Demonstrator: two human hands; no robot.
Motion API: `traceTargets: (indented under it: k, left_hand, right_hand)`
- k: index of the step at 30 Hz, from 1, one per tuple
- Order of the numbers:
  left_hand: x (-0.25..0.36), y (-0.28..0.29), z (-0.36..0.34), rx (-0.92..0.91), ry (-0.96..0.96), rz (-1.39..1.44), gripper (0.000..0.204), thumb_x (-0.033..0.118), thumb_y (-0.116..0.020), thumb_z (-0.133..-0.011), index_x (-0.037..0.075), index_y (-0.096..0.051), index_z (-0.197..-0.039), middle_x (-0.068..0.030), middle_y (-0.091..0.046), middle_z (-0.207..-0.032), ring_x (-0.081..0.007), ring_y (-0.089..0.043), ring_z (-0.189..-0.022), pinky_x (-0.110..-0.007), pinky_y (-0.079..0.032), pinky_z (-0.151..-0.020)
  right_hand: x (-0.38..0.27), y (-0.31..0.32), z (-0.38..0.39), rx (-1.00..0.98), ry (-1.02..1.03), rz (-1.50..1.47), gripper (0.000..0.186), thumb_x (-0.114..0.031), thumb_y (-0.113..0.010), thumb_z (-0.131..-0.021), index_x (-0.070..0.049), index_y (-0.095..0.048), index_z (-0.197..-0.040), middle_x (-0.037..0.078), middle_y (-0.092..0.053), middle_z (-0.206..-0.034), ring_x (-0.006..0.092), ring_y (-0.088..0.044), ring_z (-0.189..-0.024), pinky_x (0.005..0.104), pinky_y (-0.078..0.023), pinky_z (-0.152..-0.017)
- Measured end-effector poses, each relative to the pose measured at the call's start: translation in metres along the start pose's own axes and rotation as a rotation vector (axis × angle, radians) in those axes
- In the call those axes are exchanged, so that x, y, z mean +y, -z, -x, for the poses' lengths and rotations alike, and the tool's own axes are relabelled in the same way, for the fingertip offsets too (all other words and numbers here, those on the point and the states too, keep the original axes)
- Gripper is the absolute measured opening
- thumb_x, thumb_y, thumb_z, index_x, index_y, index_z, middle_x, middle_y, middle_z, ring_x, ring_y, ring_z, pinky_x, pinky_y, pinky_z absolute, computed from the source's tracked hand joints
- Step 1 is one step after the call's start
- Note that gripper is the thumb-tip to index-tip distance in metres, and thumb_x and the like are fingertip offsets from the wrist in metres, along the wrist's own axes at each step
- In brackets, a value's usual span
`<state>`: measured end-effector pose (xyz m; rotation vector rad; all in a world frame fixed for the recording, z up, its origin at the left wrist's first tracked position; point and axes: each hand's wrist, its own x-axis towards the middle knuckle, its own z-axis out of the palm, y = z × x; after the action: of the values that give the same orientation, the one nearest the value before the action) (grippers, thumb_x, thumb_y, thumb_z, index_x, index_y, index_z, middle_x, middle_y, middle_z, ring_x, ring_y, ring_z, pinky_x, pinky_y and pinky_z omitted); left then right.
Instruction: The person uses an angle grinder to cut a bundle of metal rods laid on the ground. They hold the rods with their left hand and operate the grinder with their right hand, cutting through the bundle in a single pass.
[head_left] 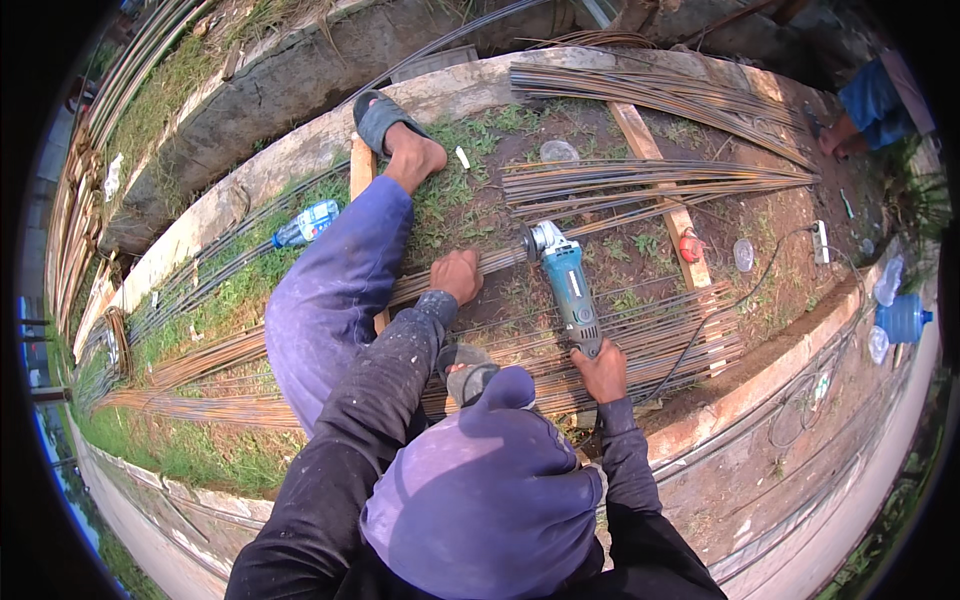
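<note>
My right hand grips the rear end of a teal and grey angle grinder, its head pointing away from me. The grinder's disc is over or against a thin bundle of steel rods; I cannot tell if they touch. My left hand is closed around the same bundle, just left of the disc. More rusty rods lie in a layer under the grinder's body. No sparks show. A black cord trails off to the right.
Wooden battens support further rod bundles. A red tape measure sits on one batten. A power strip and blue water jug are at right. A blue-labelled bottle lies left, near my sandalled foot. Another person's legs show far right.
</note>
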<state>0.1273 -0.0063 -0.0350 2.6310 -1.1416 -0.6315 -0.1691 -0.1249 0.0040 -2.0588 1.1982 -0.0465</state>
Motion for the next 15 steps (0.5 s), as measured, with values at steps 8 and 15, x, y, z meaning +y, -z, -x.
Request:
traceTargets:
  k: [8, 15]
  left_hand:
    - [-0.0022, -0.0036, -0.0015, 0.018, -0.007, -0.002, 0.039, 0.021, -0.063, -0.079, 0.011, -0.062, -0.117, -0.0229, -0.067, -0.099, -0.0405, -0.064, -0.096, -0.049, -0.048, -0.086]
    - [-0.0074, -0.0081, -0.0025, 0.026, -0.017, 0.009, 0.041, 0.021, -0.062, -0.079, 0.011, -0.061, -0.119, -0.0224, -0.067, -0.1, -0.0398, -0.064, -0.097, -0.049, -0.048, -0.087]
  right_hand:
    - [0.0003, 0.0004, 0.0017, 0.024, 0.015, 0.016, 0.045, -0.029, -0.075, -0.072, 0.01, -0.06, -0.088, 0.029, -0.066, -0.08, 0.0442, -0.066, -0.078, 0.0476, -0.052, -0.07]
    - [0.0015, -0.0008, 0.0028, 0.026, 0.013, -0.008, 0.043, -0.028, -0.075, -0.072, 0.009, -0.061, -0.09, 0.029, -0.066, -0.08, 0.0442, -0.067, -0.081, 0.0469, -0.052, -0.071]
